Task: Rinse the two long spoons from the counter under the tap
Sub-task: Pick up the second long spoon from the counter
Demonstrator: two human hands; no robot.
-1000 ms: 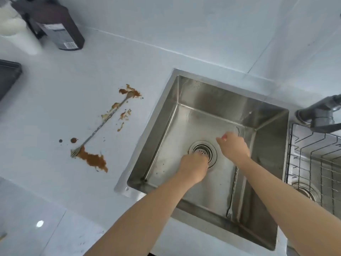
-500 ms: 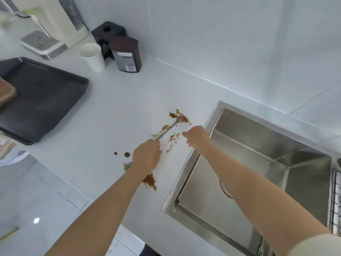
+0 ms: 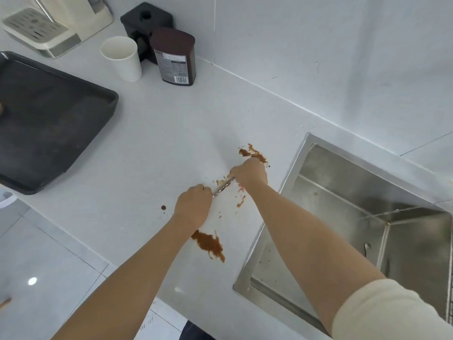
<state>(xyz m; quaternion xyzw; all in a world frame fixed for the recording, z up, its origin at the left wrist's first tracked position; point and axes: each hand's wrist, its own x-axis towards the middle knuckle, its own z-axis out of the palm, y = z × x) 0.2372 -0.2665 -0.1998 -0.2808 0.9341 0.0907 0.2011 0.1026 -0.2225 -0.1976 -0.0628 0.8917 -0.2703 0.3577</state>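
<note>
A long metal spoon (image 3: 224, 185) lies slanted on the white counter (image 3: 157, 148), amid brown sauce smears (image 3: 209, 244). Only a short stretch of its twisted handle shows between my hands. My left hand (image 3: 193, 208) is closed over its lower end. My right hand (image 3: 248, 174) is closed over its upper end, next to another brown smear (image 3: 253, 152). Both ends of the spoon are hidden under my fingers. A thin metal piece (image 3: 365, 249) shows on the floor of the steel sink (image 3: 291, 173) to the right; I cannot tell what it is. No tap is in view.
A black tray (image 3: 56, 119) takes up the counter's left side. Behind it stand a white paper cup (image 3: 122, 58), a dark brown jar (image 3: 175, 57), a black holder (image 3: 144, 19) and a white appliance (image 3: 49, 23). The counter's front edge runs just below my forearms, with floor tiles beyond it.
Both hands left the sink and came left to the counter. Half a second ago my right hand hovered beside the spoon's upper end; now it is closed over it. The view turned left.
</note>
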